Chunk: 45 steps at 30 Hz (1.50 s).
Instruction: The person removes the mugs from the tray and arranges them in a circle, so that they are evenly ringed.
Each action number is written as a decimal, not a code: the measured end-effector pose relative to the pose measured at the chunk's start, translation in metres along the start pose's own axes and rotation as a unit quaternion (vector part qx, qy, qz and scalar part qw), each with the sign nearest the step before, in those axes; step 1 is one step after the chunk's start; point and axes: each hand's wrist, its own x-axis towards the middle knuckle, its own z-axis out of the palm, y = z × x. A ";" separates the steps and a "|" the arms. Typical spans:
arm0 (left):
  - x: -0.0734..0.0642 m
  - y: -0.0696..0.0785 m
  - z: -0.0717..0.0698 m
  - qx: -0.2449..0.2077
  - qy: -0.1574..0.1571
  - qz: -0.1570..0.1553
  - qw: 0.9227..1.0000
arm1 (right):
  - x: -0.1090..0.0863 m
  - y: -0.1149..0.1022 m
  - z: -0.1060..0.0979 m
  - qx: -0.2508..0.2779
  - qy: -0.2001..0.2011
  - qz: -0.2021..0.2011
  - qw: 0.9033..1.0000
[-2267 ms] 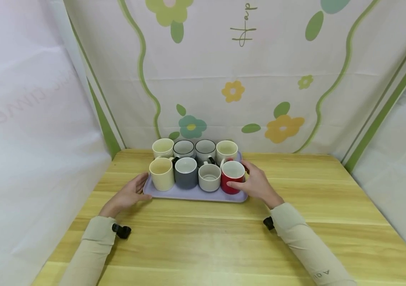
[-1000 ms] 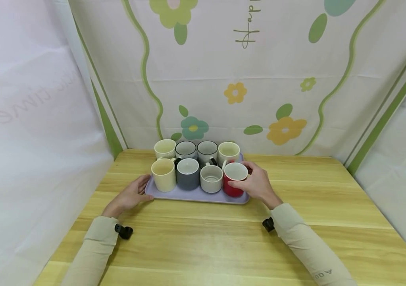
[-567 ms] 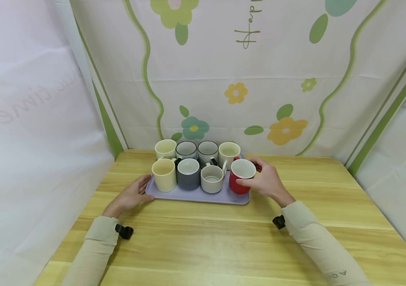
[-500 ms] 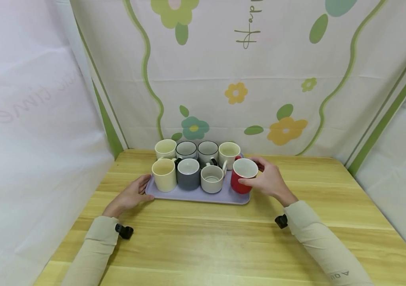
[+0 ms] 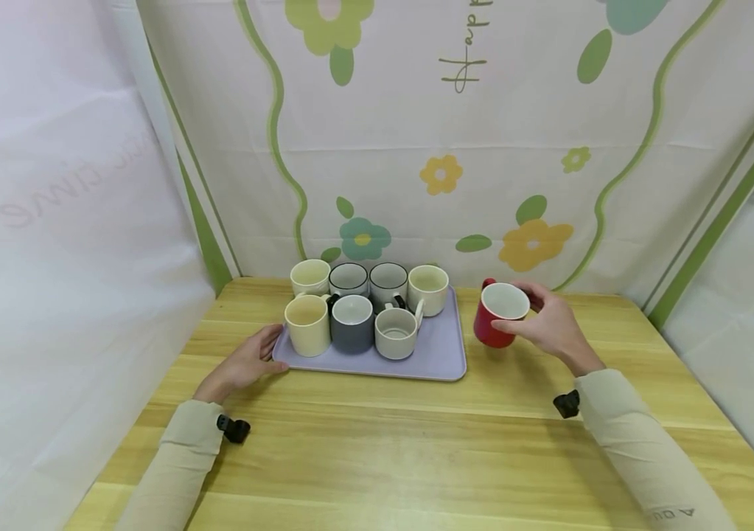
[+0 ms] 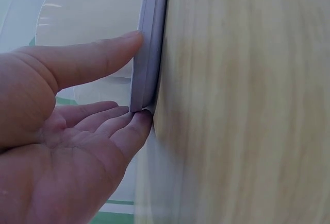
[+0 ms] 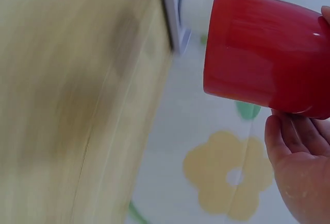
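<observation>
My right hand [image 5: 554,326] grips a red mug [image 5: 491,323] with a white inside, thumb in front and fingers behind. The mug is held above the table, off the right end of the lilac tray [image 5: 441,355]. In the right wrist view its red side [image 7: 263,49] hangs clear of the wood. My left hand [image 5: 244,366] touches the tray's left end. Its thumb lies against the tray rim [image 6: 148,54] and its straight fingers meet the corner in the left wrist view. A ribbed grey-white cup [image 5: 395,341] stands on the tray nearest the bare patch.
The tray also bears a yellow mug [image 5: 307,335], a dark grey mug [image 5: 353,333], and a back row of two cream mugs, one at the right [image 5: 431,299], and two black-rimmed mugs. A flowered cloth [image 5: 377,184] rises behind the wooden table [image 5: 377,450].
My right hand has lifted the red mug off the tray's front right corner and carried it rightward past the tray's end. My left hand has stayed at the tray's left end.
</observation>
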 end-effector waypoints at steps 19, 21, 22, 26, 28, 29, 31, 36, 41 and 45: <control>0.000 0.000 0.000 -0.007 -0.005 0.012 1.000 | 0.018 0.067 -0.056 -0.019 0.041 0.087 0.995; -0.001 0.000 0.000 -0.009 -0.006 0.012 1.000 | 0.021 0.071 -0.057 -0.020 0.042 0.090 0.995; -0.001 0.000 0.000 -0.009 -0.006 0.012 1.000 | 0.022 0.073 -0.057 -0.021 0.043 0.088 0.995; -0.001 0.000 -0.001 -0.013 -0.006 0.013 1.000 | 0.028 0.078 -0.056 -0.022 0.044 0.081 0.995; 0.000 -0.001 -0.001 -0.011 -0.006 0.013 1.000 | 0.031 0.080 -0.056 -0.023 0.043 0.076 0.996; 0.000 -0.001 -0.001 -0.010 -0.005 0.014 1.000 | 0.032 0.081 -0.056 -0.024 0.041 0.073 0.996; 0.000 -0.002 0.000 -0.006 -0.004 0.015 1.000 | 0.035 0.085 -0.055 -0.021 0.040 0.068 0.997; -0.001 -0.002 0.001 -0.002 -0.001 0.009 1.000 | 0.039 0.096 -0.055 -0.018 0.046 0.069 0.996; -0.001 -0.001 0.001 -0.009 -0.003 0.009 1.000 | 0.039 0.103 -0.055 -0.017 0.051 0.078 0.995; -0.001 -0.001 0.001 -0.007 -0.001 0.007 1.000 | 0.038 0.108 -0.057 -0.016 0.053 0.084 0.995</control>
